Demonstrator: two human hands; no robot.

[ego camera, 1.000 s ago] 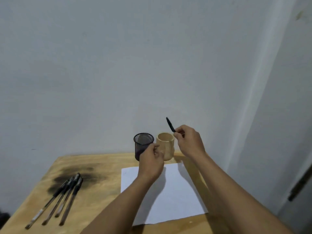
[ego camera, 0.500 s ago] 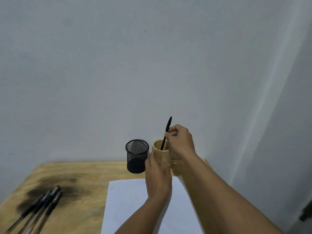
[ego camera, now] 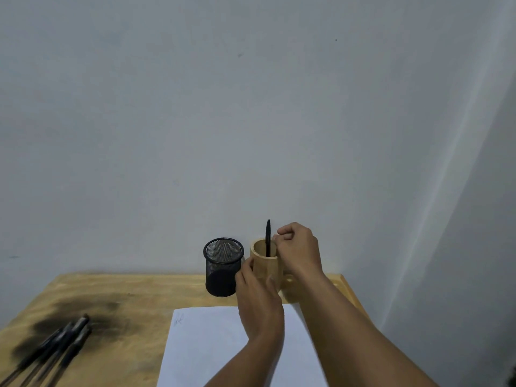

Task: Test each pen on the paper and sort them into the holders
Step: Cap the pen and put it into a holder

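A black pen [ego camera: 268, 233] stands upright inside the round wooden holder [ego camera: 264, 265] at the back of the table, its top above the rim. My right hand [ego camera: 298, 250] hovers just right of the pen with its fingers curled; a small gap shows between fingertips and pen. My left hand [ego camera: 259, 303] grips the wooden holder from the front, thumb on its left side. A black mesh holder [ego camera: 223, 266] stands touching it on the left and looks empty. The white paper [ego camera: 206, 344] lies in front, partly under my forearms. Several black pens [ego camera: 55, 347] lie at the left.
The wooden table [ego camera: 125, 289] has a dark scorch-like stain [ego camera: 83, 319] under the loose pens. A plain wall rises right behind the holders. The table's right edge [ego camera: 349, 291] is close to the wooden holder.
The pen has gone down into the wooden holder and stands upright. My right hand's fingers have come off it. The view has tilted up slightly.
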